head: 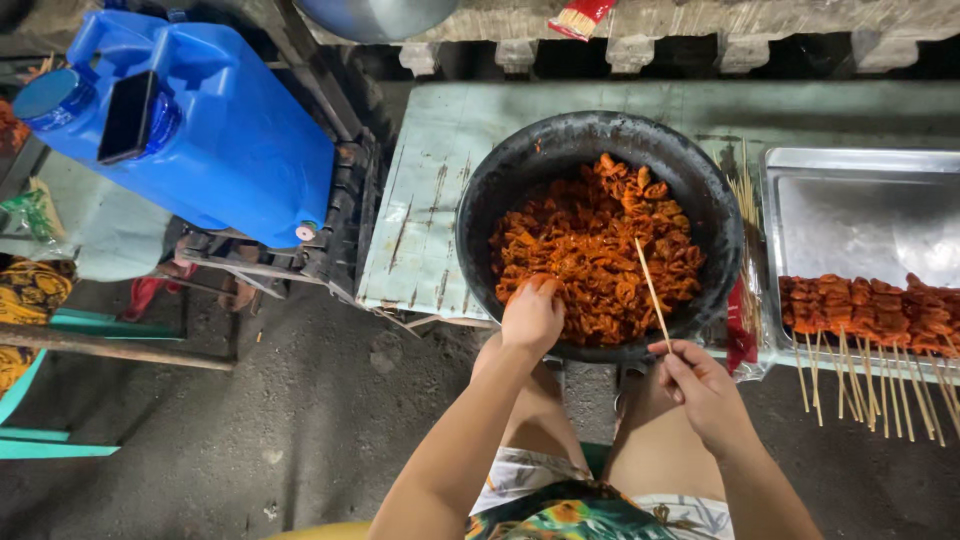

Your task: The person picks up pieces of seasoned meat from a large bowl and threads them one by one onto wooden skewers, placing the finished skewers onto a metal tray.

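A big black bowl [700, 180] full of orange marinated meat pieces [590, 250] stands on a worn pale-green table [430, 180]. My left hand [532, 312] reaches into the near side of the bowl, fingers curled down onto the meat. My right hand [700, 385] pinches the lower end of a thin bamboo skewer [652, 292], which slants up over the bowl and carries no meat.
A steel tray [860, 210] at right holds a row of finished meat skewers [870, 310], sticks hanging over its near edge. Loose bamboo sticks [742, 200] lie between bowl and tray. A blue water jug [190, 120] sits on a dark crate at left. Concrete floor below.
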